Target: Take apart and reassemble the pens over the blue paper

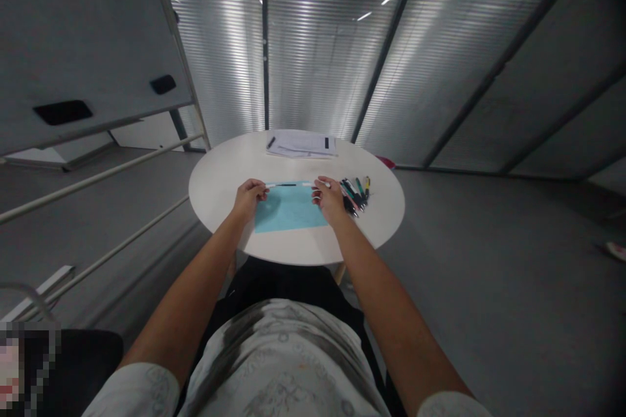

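Observation:
Over the far edge of a light-blue sheet (288, 212), both my hands are raised with a thin line of pen parts between them. My left hand (250, 199) pinches the left end of a slim pen refill (287, 185), pale at its end with a dark stretch in the middle. My right hand (330, 201) has thumb and fingers closed on a white, slender pen part (308, 184) in line with it. Whether the two pieces touch or join, I cannot tell. Several pens (356, 194) lie in a loose bunch just right of my right hand.
A round white table (220, 169) stands before me. At its far side lies a stack of papers (300, 144) with dark marks. A whiteboard on a metal frame (98, 192) is on the left, a black chair (88, 365) at lower left. Blinds cover the glass wall behind.

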Demonstrator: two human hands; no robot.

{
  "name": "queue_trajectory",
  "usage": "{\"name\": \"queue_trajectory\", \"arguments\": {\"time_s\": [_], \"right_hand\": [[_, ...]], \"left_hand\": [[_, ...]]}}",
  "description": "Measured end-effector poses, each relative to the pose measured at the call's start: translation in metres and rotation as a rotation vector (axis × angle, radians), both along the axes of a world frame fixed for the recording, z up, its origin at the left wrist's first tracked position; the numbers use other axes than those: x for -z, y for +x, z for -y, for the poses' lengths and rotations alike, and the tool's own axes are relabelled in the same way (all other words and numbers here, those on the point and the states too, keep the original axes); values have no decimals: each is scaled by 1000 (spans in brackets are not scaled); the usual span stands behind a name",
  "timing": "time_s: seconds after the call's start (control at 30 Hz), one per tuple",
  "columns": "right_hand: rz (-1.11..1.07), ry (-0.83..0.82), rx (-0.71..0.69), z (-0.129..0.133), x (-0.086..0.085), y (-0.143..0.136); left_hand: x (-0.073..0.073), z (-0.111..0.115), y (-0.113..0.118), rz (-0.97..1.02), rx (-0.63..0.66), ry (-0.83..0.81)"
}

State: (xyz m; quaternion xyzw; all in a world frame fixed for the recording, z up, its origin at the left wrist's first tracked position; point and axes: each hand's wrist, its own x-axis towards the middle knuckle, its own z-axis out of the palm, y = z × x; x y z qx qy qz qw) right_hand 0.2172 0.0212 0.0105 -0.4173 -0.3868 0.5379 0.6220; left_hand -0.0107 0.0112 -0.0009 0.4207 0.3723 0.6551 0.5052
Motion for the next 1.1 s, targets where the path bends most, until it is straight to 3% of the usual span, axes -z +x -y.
{"name": "queue_trajectory", "arguments": {"time_s": [0.47, 0.67, 0.97, 1.1], "right_hand": [[111, -4, 242, -6, 5, 6], [230, 49, 295, -5, 8, 6], [254, -1, 326, -6, 7, 7], [267, -8, 339, -6, 7, 7]], "left_hand": [[5, -4, -2, -80, -122, 6], [6, -1, 2, -498, -304, 53], [4, 3, 7, -730, -229, 57], [5, 3, 8, -697, -214, 54]]}}
